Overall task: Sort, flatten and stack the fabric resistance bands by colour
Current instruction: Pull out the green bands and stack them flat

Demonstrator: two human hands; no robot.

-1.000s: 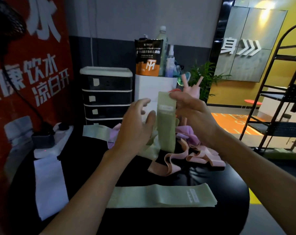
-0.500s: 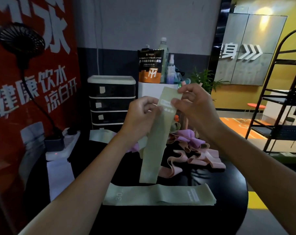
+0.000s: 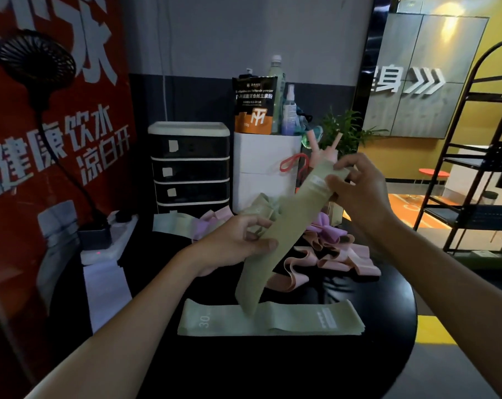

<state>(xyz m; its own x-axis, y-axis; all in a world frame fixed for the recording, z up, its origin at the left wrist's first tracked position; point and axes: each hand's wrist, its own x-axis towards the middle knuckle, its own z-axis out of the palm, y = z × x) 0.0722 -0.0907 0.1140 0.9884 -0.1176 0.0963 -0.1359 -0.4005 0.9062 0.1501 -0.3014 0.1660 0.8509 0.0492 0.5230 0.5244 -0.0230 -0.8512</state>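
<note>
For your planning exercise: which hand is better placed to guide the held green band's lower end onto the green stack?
Probably the left hand: it grips the green band lower, nearer the green stack; the right hand pinches its raised top.

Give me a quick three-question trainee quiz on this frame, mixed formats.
1. True or false: the held green band is pinched by both the left hand and the right hand.
2. Multiple choice: what colour is the flat stack lying at the near side of the table? A pink, B green, C purple.
3. Fill in: the number printed on the left end of the flat stack is ___.

Key: 1 true; 2 B; 3 30.
</note>
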